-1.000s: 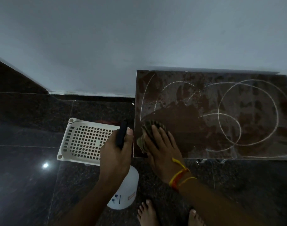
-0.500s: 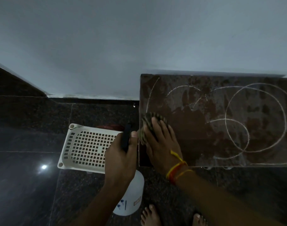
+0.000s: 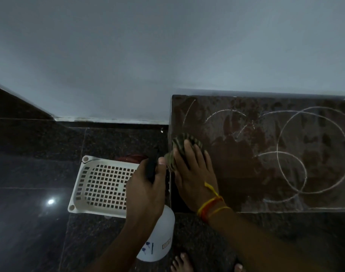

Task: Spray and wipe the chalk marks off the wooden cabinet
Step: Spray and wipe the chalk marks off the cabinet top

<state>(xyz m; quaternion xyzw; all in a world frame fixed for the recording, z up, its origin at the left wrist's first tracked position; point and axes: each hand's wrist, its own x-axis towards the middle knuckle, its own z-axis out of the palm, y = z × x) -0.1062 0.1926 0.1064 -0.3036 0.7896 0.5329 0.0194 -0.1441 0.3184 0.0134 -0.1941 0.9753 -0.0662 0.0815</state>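
Right hand (image 3: 194,179) presses cloth (image 3: 179,148) onto cabinet (image 3: 285,154).

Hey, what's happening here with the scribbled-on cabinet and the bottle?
A person is cleaning chalk off a wooden cabinet. The right hand presses a striped cloth flat against the cabinet top near its left edge, while the left hand grips a white spray bottle by its dark trigger head. The patch beside the cloth looks wiped; big chalk loops remain on the right. A white basket sits on the floor.

Left hand (image 3: 148,185) curled in grip, thumb up; right hand (image 3: 193,173) flat, fingers straight, pressing down.
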